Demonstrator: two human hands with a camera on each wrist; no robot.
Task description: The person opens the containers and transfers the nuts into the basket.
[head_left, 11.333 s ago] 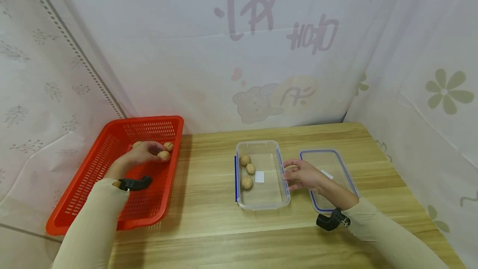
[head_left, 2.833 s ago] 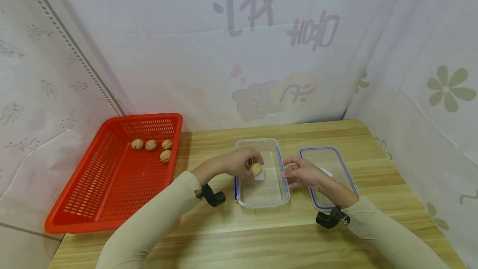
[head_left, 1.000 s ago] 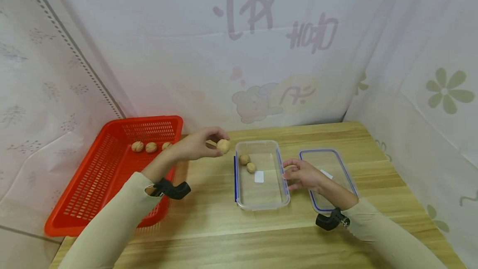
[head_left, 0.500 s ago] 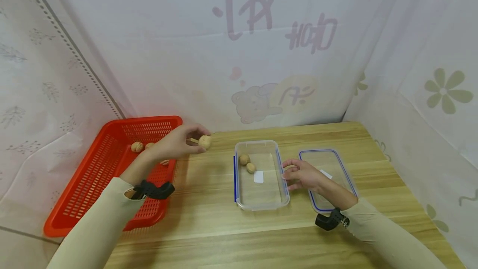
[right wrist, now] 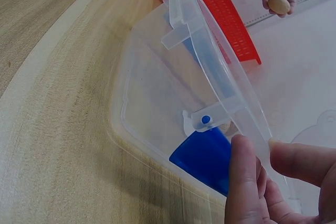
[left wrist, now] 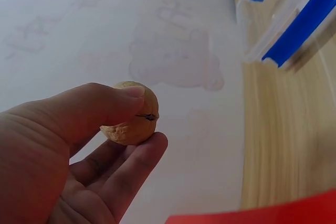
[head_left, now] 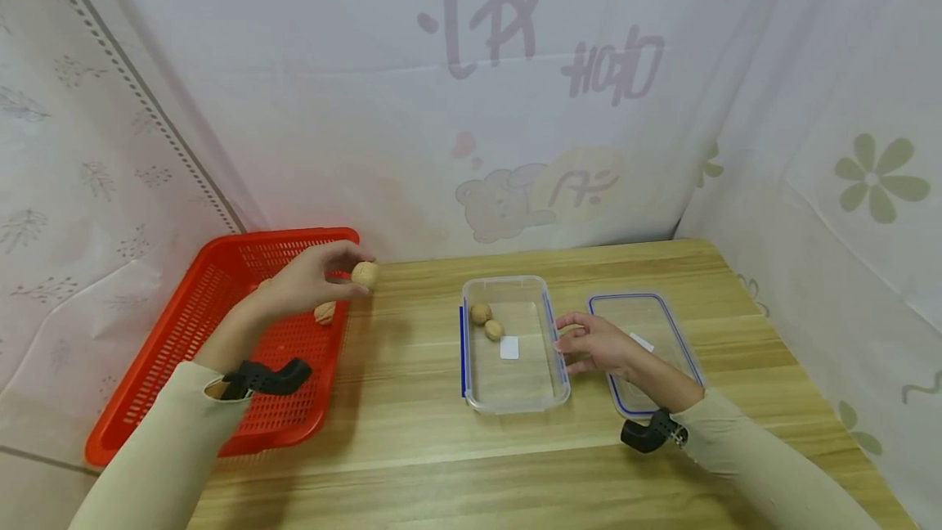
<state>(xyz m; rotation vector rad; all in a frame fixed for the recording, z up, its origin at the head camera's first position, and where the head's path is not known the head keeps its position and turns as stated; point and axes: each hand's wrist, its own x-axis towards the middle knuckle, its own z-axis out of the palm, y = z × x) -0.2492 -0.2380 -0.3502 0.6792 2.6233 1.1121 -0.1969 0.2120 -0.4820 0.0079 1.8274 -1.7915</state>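
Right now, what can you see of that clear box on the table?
The clear box looks like plastic: rectangular, open-topped, standing upright on the wood-look table. It has blue flaps along its long sides, and a white patch shows at its base. Two walnuts lie inside, toward the far left. The person's right grip pinches its right rim.

The head view looks forward and down from above toward the far edge of the tabletop (head_left: 412, 448); left and right wrist views, close in, face walnut (left wrist: 132, 129) and box (right wrist: 152, 108) respectively, both sharing these.
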